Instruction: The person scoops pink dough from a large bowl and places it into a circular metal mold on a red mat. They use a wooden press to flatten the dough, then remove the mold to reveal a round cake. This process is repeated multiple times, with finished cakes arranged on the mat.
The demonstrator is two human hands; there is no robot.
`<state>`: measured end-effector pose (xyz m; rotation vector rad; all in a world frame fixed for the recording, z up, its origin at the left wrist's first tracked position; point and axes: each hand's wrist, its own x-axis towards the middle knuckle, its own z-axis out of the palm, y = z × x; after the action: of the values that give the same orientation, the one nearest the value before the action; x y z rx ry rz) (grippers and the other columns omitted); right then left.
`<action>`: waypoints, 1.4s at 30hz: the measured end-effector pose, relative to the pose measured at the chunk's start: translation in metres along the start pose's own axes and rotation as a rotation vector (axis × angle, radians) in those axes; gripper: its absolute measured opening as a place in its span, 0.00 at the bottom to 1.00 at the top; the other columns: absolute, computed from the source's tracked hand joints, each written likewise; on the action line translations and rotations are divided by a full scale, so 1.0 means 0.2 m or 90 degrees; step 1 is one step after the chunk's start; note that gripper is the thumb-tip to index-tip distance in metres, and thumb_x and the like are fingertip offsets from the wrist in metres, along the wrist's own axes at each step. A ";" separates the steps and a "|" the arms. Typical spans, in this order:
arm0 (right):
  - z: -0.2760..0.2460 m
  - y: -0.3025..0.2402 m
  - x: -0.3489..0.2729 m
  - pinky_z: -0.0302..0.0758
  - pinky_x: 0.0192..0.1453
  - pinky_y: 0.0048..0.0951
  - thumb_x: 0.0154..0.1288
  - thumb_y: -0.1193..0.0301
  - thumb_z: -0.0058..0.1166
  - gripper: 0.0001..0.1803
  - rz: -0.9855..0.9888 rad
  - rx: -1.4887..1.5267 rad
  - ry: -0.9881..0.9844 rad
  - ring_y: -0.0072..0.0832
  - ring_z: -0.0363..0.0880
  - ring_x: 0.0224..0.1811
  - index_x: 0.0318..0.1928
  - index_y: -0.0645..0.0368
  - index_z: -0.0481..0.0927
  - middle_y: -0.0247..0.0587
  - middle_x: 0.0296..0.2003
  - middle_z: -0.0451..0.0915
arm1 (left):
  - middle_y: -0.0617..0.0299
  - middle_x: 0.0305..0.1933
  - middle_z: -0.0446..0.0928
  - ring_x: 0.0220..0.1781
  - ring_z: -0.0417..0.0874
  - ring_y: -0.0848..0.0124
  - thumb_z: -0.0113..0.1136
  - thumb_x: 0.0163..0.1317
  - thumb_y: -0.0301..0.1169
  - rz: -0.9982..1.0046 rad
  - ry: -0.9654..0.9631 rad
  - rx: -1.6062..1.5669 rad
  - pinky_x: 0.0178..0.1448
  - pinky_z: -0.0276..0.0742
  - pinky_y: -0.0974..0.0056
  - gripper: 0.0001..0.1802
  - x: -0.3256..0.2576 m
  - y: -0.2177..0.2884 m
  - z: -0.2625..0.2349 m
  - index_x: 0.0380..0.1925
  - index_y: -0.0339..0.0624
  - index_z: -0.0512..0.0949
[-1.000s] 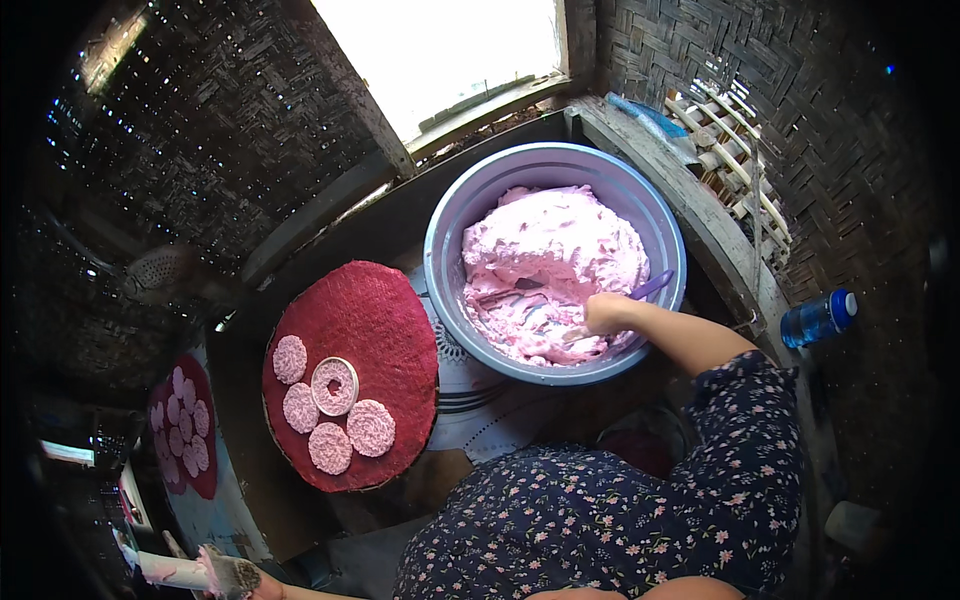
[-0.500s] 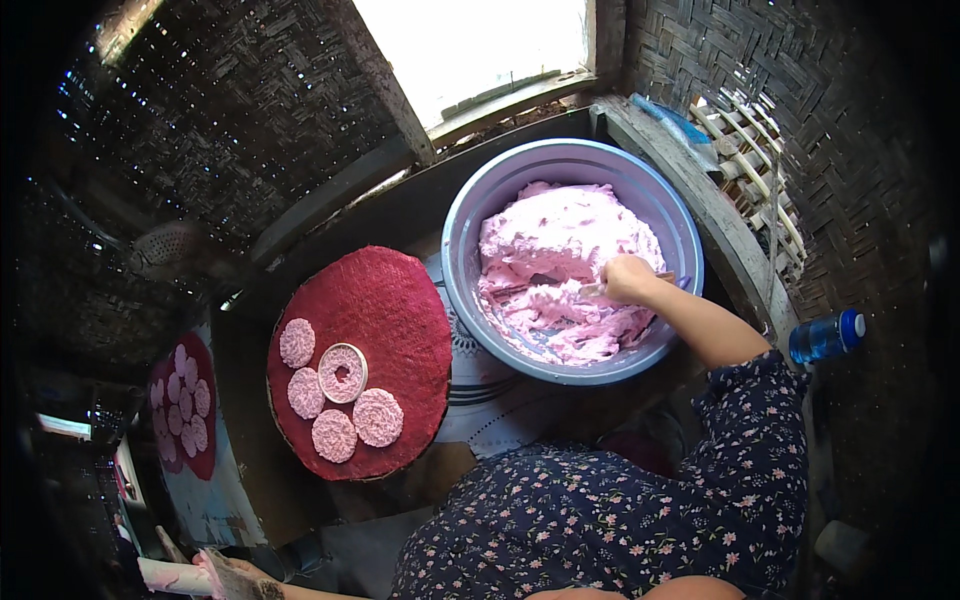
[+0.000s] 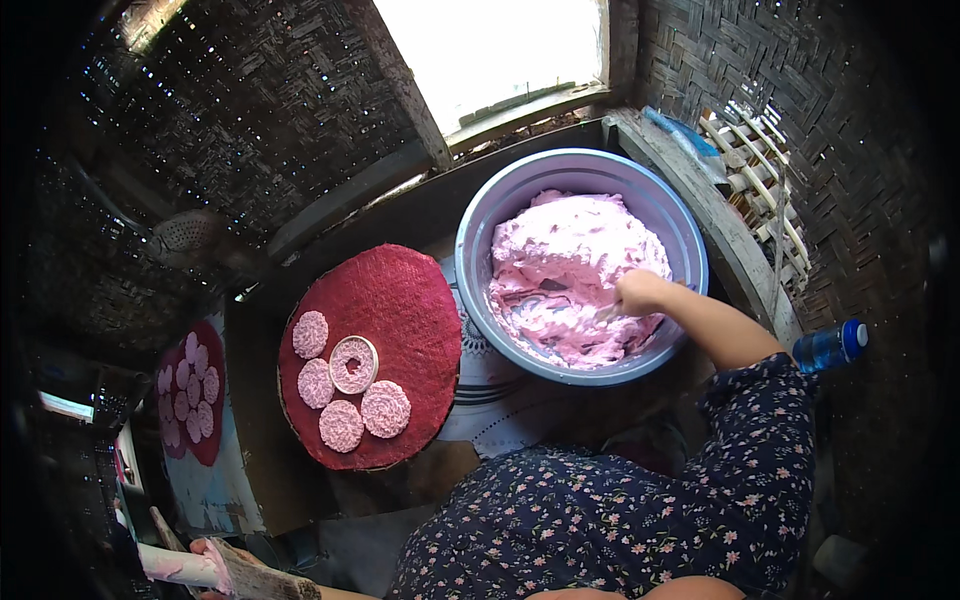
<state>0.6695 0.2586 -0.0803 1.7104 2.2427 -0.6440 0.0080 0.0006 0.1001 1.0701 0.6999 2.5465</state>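
My right hand is inside a big purple-blue plastic basin, closed on a utensil whose working end is hidden in the paste. A thick pink dough-like paste fills much of the basin. At the lower left, my left hand grips a white tube smeared with pink, with a worn wooden piece against it; the wood partly hides the hand. On a round red woven tray lie several pink lacy discs. One ring-shaped pink piece sits within a pale round mould.
Farther left stands another red tray of pink discs. A blue water bottle is at the right, beyond a wooden ledge. Woven walls and a bright window enclose the far side.
The whole view has shifted slightly. My right hand has moved a little within the basin, and the paste around it looks rearranged. More of the tube and wooden piece at my left hand shows.
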 end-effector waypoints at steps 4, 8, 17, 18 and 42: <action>0.06 -0.02 0.01 0.75 0.39 0.42 0.51 0.68 0.52 0.08 0.096 -0.047 0.098 0.44 0.80 0.32 0.27 0.55 0.83 0.50 0.25 0.80 | 0.42 0.61 0.62 0.64 0.63 0.51 0.56 0.59 0.45 -0.032 0.000 -0.051 0.71 0.55 0.51 0.28 -0.03 0.01 -0.01 0.52 0.35 0.68; 0.17 -0.06 0.07 0.75 0.44 0.40 0.52 0.67 0.53 0.10 0.064 0.055 0.037 0.42 0.80 0.38 0.33 0.54 0.84 0.49 0.32 0.81 | 0.42 0.61 0.62 0.64 0.63 0.51 0.56 0.60 0.43 -0.035 -0.034 -0.084 0.71 0.54 0.51 0.23 -0.05 -0.01 -0.02 0.48 0.38 0.72; 0.31 -0.10 0.16 0.76 0.36 0.35 0.52 0.66 0.54 0.12 0.071 0.265 -0.087 0.36 0.81 0.31 0.33 0.59 0.83 0.49 0.29 0.81 | 0.44 0.59 0.63 0.64 0.63 0.54 0.55 0.58 0.46 0.000 0.106 -0.026 0.70 0.57 0.53 0.33 -0.09 -0.04 0.19 0.56 0.32 0.64; 0.30 -0.10 0.16 0.74 0.32 0.34 0.53 0.66 0.55 0.12 0.074 0.305 -0.087 0.33 0.79 0.27 0.33 0.59 0.83 0.46 0.26 0.80 | 0.45 0.58 0.64 0.63 0.63 0.55 0.53 0.59 0.49 -0.002 0.080 0.025 0.69 0.58 0.52 0.29 -0.10 -0.05 0.21 0.53 0.37 0.68; -0.98 -0.22 -0.72 0.61 0.20 0.19 0.68 0.55 0.46 0.25 -0.203 0.556 -0.212 0.16 0.64 0.16 0.39 0.71 0.79 0.29 0.16 0.69 | 0.49 0.46 0.75 0.47 0.78 0.53 0.62 0.47 0.39 -0.142 -0.845 0.572 0.52 0.74 0.55 0.20 -0.67 -1.07 1.47 0.40 0.42 0.78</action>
<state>0.6812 0.2217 0.1638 1.3452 2.1216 -2.0415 0.3298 0.2160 0.0851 2.2994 1.3358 0.7818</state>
